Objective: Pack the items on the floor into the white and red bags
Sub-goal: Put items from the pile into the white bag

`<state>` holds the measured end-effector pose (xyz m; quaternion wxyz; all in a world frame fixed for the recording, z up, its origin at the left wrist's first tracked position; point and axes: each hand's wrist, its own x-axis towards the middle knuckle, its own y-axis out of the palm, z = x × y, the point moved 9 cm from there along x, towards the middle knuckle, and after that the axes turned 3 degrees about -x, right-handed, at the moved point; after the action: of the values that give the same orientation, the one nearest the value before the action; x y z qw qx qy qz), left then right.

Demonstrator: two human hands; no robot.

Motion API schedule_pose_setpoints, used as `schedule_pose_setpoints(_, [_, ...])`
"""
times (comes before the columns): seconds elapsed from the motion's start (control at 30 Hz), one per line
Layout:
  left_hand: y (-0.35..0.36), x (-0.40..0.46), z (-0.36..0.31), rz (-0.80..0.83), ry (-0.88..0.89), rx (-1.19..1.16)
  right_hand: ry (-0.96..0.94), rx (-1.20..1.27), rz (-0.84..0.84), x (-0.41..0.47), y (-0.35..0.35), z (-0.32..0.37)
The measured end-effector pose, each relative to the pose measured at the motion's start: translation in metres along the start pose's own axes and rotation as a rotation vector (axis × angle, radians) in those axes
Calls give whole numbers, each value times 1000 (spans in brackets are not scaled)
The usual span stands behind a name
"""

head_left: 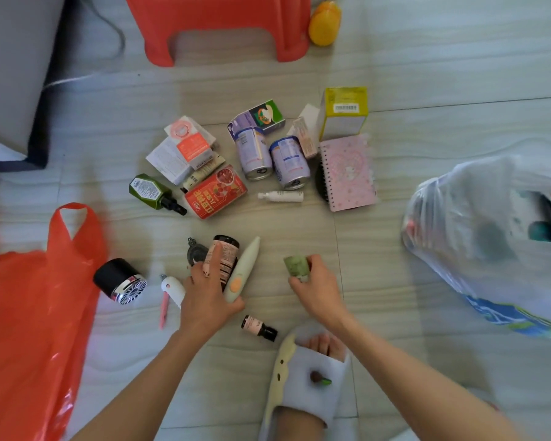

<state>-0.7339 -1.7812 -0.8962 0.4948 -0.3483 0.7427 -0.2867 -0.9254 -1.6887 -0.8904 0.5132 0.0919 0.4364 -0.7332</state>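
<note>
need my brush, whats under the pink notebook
A black brush pokes out from beneath the pink notebook, at its left edge. The rest is covered.

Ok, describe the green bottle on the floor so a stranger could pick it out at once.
Start at the red bag on the left and look up and right to the pile of items in the middle of the floor. The green bottle lies on its side at the pile's left edge, beside the red can. It alone is dark green, with a black dropper cap and a pale label.
</note>
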Motion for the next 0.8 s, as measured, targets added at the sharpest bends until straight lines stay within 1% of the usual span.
schedule_pose_setpoints(0.13, [-3, -18, -36, -12, 120, -27, -48, 40, -68, -21, -61, 13])
schedule_pose_setpoints(0.27, [-20, -37, -98, -31, 276, -151, -161, -2, -154, -59, -137, 29])
schedule_pose_setpoints(0.4, [-44, -67, -181, -39, 491, -269, -243, -44, -353, -107, -229, 33])
schedule_pose_setpoints(0.5, [-53, -102, -245, -14, 652, -284, -285, 29, -561, -151, -296, 20])
schedule_pose_setpoints(0.57, [-57, -128, -285, 5, 755, -313, -248, 124, -688, -177, -330, -6])
schedule_pose_setpoints(0.63, [-58, -150, -321, 23, 838, -341, -177, 223, -774, -192, -353, -42])
schedule_pose_setpoints(0.7, [-60, -171, -358, 25, 911, -313, -58, 294, -785, -192, -365, -83])
schedule_pose_setpoints(0.8, [-54, -190, -419, 46, 987, -174, 103, 397, -706, -171, -363, -137])
